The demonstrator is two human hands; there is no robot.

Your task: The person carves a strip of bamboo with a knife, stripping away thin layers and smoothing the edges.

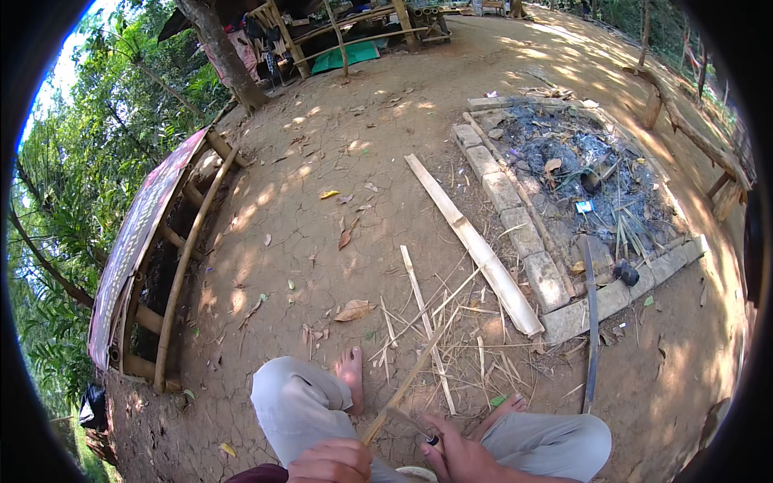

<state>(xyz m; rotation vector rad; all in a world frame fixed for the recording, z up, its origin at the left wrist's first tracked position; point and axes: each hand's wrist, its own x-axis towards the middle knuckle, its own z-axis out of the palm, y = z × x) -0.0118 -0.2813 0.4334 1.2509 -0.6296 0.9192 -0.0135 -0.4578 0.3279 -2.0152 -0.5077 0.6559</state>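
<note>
My left hand [332, 462] is closed around the near end of a thin bamboo strip [409, 378], which slants forward and to the right over the ground. In my right hand [465, 457] is a small knife [411, 421]. Its blade points left, toward the strip, and its dark handle is mostly covered by my fingers. Whether the blade touches the strip I cannot tell. Both hands are low between my bent knees. On the ground ahead lie another bamboo strip [424, 314], a wide split bamboo length [475, 245] and several thin slivers.
Right of centre, a brick-edged fire pit [523, 233] holds ash and charred bits. A long dark flat blade [593, 338] lies across its near border by a small black object [626, 272]. A bamboo frame [189, 258] stands at left; a bamboo shelter [346, 40] is at the back.
</note>
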